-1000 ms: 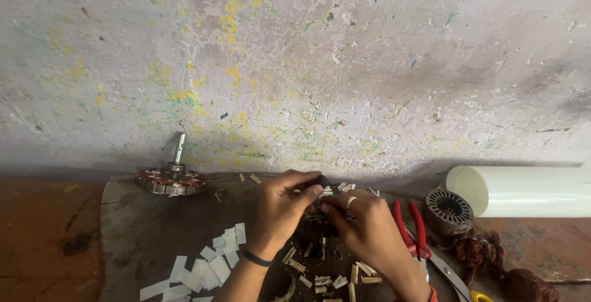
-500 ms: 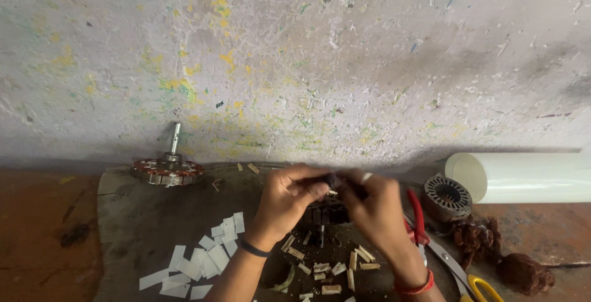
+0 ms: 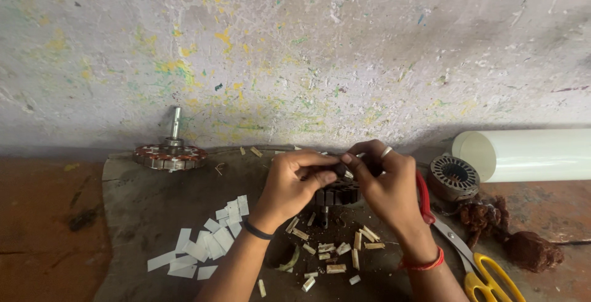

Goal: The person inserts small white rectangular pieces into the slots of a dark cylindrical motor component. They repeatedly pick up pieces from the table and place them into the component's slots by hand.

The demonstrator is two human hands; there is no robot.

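Both hands meet over the middle of the dark mat: the left hand and the right hand each have their grip clenched around a dark, ribbed round motor core, fingertips pinching at its top edge. Near it lie short pale slips, and to the left a heap of white paper strips. Farther out sit a copper-wound rotor far left, a second ribbed core, a white tube, and yellow-handled scissors on the right.
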